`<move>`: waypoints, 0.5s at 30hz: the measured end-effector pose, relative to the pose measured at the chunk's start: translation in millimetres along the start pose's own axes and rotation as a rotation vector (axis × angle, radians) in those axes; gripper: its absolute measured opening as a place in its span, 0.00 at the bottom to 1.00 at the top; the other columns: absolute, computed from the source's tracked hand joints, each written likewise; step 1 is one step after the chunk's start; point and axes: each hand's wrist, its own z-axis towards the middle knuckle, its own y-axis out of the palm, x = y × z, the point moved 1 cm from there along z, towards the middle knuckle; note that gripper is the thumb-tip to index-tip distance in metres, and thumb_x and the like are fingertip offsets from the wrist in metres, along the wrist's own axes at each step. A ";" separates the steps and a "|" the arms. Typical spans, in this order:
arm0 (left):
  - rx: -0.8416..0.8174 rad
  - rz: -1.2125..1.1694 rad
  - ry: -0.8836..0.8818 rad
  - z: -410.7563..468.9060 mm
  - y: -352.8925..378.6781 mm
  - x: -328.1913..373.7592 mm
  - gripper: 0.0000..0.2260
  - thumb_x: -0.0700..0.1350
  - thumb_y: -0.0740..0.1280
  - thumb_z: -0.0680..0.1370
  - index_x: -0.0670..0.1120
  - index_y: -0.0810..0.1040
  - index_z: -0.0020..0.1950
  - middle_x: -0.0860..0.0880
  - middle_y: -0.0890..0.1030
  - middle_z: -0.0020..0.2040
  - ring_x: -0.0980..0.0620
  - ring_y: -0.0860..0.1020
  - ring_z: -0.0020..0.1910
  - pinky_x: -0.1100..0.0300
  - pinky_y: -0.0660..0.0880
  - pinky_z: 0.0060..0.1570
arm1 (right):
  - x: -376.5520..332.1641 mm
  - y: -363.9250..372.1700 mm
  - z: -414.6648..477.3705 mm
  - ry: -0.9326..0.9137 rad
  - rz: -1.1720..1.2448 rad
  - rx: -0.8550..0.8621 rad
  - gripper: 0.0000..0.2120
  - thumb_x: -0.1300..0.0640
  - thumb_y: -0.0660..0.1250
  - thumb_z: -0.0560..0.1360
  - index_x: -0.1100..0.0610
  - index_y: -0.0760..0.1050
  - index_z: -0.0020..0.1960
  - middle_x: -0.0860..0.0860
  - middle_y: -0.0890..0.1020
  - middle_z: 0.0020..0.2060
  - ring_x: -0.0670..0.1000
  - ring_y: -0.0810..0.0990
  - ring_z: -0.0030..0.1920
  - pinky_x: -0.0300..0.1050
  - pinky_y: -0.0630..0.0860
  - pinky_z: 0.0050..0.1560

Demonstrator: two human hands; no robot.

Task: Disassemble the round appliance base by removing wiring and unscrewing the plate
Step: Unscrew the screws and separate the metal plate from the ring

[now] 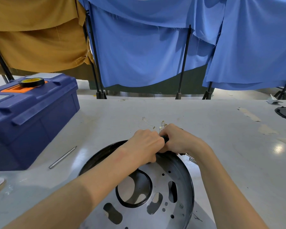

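The base [180,164] sits low centre on the counter [221,129], tilted, its holed plate [157,184] facing up. At the far rim, the left hand [144,146] curls over the edge and the right hand [178,139] grips a black part [165,139] I cannot identify. It seems best to brace the rim and pull straight, without twisting. Wires [149,123] lie just beyond the hands. A rod [63,157] lies at the left, near the toolbox [31,123].

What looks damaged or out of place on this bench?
Tan tape scraps are stuck along the right side of the table, and the brown cloth hanging behind the toolbox has a torn, frayed corner. Thin loose wires lie past the round base.
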 end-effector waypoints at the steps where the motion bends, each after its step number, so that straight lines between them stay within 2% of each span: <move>1: -0.004 0.002 0.001 0.0 0.0 0.6 0.18 0.37 0.65 0.72 0.44 0.56 0.31 0.48 0.61 0.31 0.52 0.59 0.26 0.59 0.55 0.25 | -0.2 -0.1 -0.1 -0.001 -0.006 0.000 0.08 0.65 0.69 0.67 0.60 0.72 0.32 0.56 0.68 0.26 0.51 0.63 0.23 0.38 0.60 0.22; 5: 0.000 0.009 -0.005 0.9 0.4 0.9 0.18 0.37 0.65 0.72 0.44 0.56 0.31 0.48 0.61 0.31 0.52 0.59 0.26 0.59 0.55 0.25 | 1.3 0.0 0.3 -0.010 -0.005 0.007 0.11 0.65 0.69 0.67 0.58 0.71 0.29 0.54 0.67 0.24 0.50 0.62 0.20 0.38 0.61 0.22; 8: 0.018 0.036 -0.001 -0.1 2.5 3.6 0.16 0.36 0.65 0.72 0.43 0.58 0.32 0.48 0.61 0.30 0.51 0.59 0.26 0.59 0.54 0.25 | 3.6 0.0 1.6 -0.012 -0.013 0.011 0.07 0.65 0.68 0.67 0.64 0.72 0.33 0.56 0.67 0.25 0.52 0.64 0.22 0.40 0.62 0.23; 10: 0.036 0.060 0.001 -2.6 5.1 4.8 0.09 0.36 0.64 0.72 0.42 0.64 0.36 0.48 0.61 0.30 0.51 0.59 0.26 0.59 0.53 0.25 | 4.7 -0.2 1.2 -0.007 -0.012 0.011 0.07 0.65 0.68 0.67 0.67 0.72 0.35 0.56 0.68 0.25 0.53 0.64 0.23 0.41 0.63 0.24; 12: 0.056 0.034 -0.012 -5.6 8.2 2.2 0.04 0.38 0.64 0.72 0.43 0.69 0.44 0.48 0.65 0.32 0.48 0.62 0.27 0.58 0.52 0.26 | 5.7 -0.5 1.2 -0.008 0.000 0.012 0.08 0.64 0.69 0.67 0.63 0.72 0.32 0.55 0.67 0.24 0.52 0.64 0.22 0.40 0.63 0.23; 15: 0.062 -0.062 -0.027 -10.2 9.7 -4.8 0.08 0.42 0.63 0.73 0.44 0.72 0.51 0.45 0.75 0.44 0.45 0.68 0.35 0.57 0.54 0.28 | 6.3 -1.1 2.0 -0.009 0.017 0.002 0.09 0.63 0.71 0.68 0.59 0.74 0.31 0.55 0.69 0.24 0.50 0.65 0.20 0.38 0.62 0.21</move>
